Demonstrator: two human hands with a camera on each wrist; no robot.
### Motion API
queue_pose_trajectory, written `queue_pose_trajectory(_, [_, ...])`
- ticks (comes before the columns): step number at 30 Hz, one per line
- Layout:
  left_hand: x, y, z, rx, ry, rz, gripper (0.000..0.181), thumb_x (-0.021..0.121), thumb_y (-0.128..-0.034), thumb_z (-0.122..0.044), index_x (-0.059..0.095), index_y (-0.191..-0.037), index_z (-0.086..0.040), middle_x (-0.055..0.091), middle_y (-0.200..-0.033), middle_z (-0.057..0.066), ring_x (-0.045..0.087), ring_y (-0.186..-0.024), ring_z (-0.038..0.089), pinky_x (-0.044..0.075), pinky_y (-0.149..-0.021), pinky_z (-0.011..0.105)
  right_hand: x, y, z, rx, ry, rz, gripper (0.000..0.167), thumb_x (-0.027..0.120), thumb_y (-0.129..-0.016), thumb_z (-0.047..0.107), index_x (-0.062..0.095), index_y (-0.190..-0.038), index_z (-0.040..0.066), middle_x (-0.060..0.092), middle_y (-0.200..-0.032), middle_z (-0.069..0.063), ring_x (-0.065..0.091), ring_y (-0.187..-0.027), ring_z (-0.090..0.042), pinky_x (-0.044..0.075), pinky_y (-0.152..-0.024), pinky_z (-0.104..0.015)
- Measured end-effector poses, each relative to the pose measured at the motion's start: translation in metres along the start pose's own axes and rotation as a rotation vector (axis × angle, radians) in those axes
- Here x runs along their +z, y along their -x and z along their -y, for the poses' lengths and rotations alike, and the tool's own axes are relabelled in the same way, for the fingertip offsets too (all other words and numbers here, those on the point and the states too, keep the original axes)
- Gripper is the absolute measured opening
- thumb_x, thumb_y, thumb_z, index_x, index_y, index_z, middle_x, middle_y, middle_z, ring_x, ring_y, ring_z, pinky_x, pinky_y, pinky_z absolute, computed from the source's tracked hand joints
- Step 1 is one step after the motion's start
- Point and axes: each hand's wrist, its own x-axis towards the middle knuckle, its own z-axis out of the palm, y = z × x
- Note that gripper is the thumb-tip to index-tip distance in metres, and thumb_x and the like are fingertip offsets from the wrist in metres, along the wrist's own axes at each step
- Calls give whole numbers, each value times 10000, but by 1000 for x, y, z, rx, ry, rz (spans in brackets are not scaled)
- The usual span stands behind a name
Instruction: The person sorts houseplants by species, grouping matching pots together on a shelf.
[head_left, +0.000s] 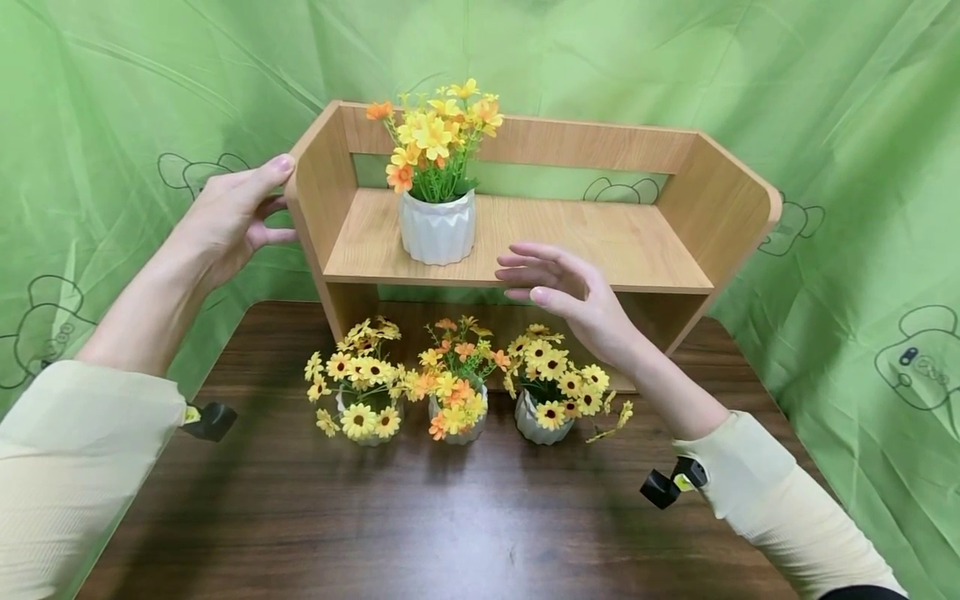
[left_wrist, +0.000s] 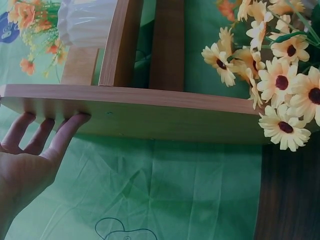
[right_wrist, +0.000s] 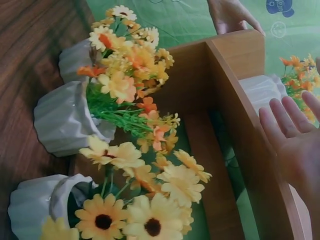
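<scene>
1. A white fluted pot of yellow and orange flowers (head_left: 438,227) stands upright on the upper board of a light-brown wooden shelf (head_left: 592,237), left of the middle and near the front edge.
2. The left hand (head_left: 232,212) has its fingers apart and fairly straight, tips against the outer face of the shelf's left panel, thumb at the front rim – touching, not wrapped around it. The right hand (head_left: 566,287) is loosely spread, thumb apart, holding nothing, just right of that pot and apart from it.
3. The pot looks stiff and probably light; its glossy wall may be slippery and, if ceramic, could chip. The ridged sides seem the best hold; the stems look bendy and poor to lift by.
4. The shelf should be rigid and bulkier, best held by its side panels.
5. More room lies right of the pot than left; the front edge leaves little margin.
6. Below, a white pot of dark-centred yellow daisies (head_left: 371,412), a white pot of orange-and-yellow blooms (head_left: 459,408) and a second daisy pot (head_left: 542,421) line the dark wooden table (head_left: 420,533) – their spreading flowers could snag a low-moving wrist.
</scene>
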Motion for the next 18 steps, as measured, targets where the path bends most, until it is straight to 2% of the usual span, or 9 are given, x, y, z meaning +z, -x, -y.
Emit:
queue_pose_trajectory(8, [1, -1, 0, -1, 0, 6, 399, 676, -1009, -308, 664, -1361, -120, 523, -1461, 26, 566, -1291, 163, 674, -810, 329, 9, 14, -6, 91, 144, -13, 569, 616, -969, 59, 473, -1519, 96, 534, -1532, -166, 575, -1371, -312, 547, -1118, -427])
queue_pose_trajectory(18, [0, 0, 0, 1, 25, 17, 377, 680, -1009, -292, 680, -1339, -111, 521, -1465, 21, 584, -1265, 150, 673, -810, 337, 29, 30, -26, 86, 202, 20, 574, 688, -975, 98, 489, -1513, 137, 553, -1527, -65, 568, -1380, -282, 526, -1140, -467])
